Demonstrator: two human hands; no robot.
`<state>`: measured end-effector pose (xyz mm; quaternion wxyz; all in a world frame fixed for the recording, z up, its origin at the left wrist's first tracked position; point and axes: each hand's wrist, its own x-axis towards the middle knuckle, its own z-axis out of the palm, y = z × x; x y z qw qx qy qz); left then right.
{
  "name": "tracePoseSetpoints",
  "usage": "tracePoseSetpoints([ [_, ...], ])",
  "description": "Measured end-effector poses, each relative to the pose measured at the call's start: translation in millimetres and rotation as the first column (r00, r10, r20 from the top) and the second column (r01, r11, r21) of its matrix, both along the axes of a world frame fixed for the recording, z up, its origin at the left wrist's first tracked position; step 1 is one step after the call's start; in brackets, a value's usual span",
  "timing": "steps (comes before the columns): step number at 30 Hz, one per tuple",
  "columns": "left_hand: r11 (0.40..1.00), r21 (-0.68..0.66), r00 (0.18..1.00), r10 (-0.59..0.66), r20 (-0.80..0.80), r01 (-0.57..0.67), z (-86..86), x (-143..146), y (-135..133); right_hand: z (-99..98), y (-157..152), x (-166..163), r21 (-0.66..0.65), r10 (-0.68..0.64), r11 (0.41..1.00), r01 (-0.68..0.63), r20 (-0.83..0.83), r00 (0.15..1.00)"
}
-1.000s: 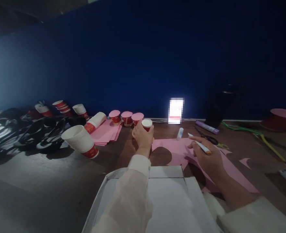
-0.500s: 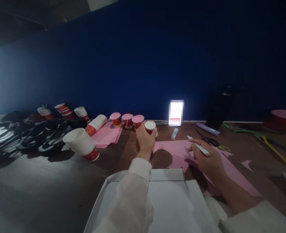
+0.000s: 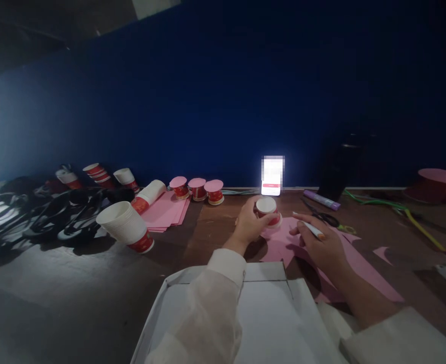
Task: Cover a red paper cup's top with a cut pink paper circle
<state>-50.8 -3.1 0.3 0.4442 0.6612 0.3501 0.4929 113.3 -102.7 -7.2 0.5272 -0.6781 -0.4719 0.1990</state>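
My left hand (image 3: 248, 221) is closed around a red and white paper cup (image 3: 274, 218), fingers behind it and thumb across its front. The cup is over the far left part of a pink paper sheet (image 3: 281, 245) with round cut-outs; whether it touches the sheet I cannot tell. In my right hand (image 3: 319, 245) is a white pen (image 3: 313, 230) with an orange end, pinched above the same sheet, to the right of the cup. Scissors (image 3: 329, 219) lie just beyond my right hand.
Three red cups topped with pink discs (image 3: 197, 183) stand by the wall. Left of them are stacked pink sheets (image 3: 165, 215) and a stack of paper cups (image 3: 122, 222). A lit phone screen (image 3: 271, 177), purple tube (image 3: 321, 199), cables (image 3: 415, 222) and white box (image 3: 264, 303) surround my hands.
My left hand has carried the cup to the right and nearer, from beside the disc-topped cups to over the pink sheet. The small white tube there is now hidden. My right hand stays nearly still.
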Motion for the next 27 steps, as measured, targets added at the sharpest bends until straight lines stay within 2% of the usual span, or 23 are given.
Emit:
tracePoseSetpoints([
  [1, 0.999, 0.018, 0.999, 0.03, -0.036, -0.029, -2.0, 0, 3, -1.2, 0, 1, 0.0, 0.007, 1.0, -0.007, 0.004, 1.0],
  [3, 0.98, 0.07, 0.975, 0.193, -0.11, -0.187, -3.9, -3, 8, -2.2, 1, 2, -0.001, 0.017, 1.0, -0.017, -0.007, 1.0],
  [5, 0.912, 0.129, 0.903, 0.405, -0.141, -0.388, -3.2, -9, 13, -1.8, 1, 1, -0.006, 0.014, 1.0, -0.014, -0.012, 1.0],
  [7, 0.866, 0.167, 0.86, 0.493, -0.132, -0.471, -1.7, -14, 16, -1.2, 1, 1, -0.012, -0.004, 1.0, 0.004, 0.01, 1.0],
  [9, 0.895, 0.169, 0.895, 0.434, -0.108, -0.413, -1.6, -16, 16, -1.1, 2, 2, -0.023, -0.011, 1.0, 0.012, 0.045, 0.999],
  [12, 0.974, 0.116, 0.977, 0.203, -0.063, -0.195, -4.0, -9, 12, -1.4, 3, 4, -0.034, -0.027, 0.999, 0.03, 0.079, 0.996],
  [14, 0.992, 0.088, 0.995, 0.091, -0.049, -0.087, -5.4, -3, 8, -0.9, 3, 5, -0.027, -0.044, 0.999, 0.047, 0.084, 0.996],
  [16, 0.996, 0.085, 0.998, 0.03, -0.061, -0.025, -5.8, 1, 5, 0.2, 3, 5, -0.012, -0.054, 0.998, 0.055, 0.065, 0.996],
  [19, 0.996, 0.088, 0.995, -0.017, -0.1, 0.026, -6.0, 3, 1, 1.4, 2, 6, -0.006, -0.058, 0.998, 0.058, 0.041, 0.997],
  [27, 0.999, 0.04, 0.989, -0.028, -0.143, 0.034, -11.2, 2, -2, -1.8, 4, 7, 0.016, -0.042, 0.999, 0.04, 0.101, 0.994],
])
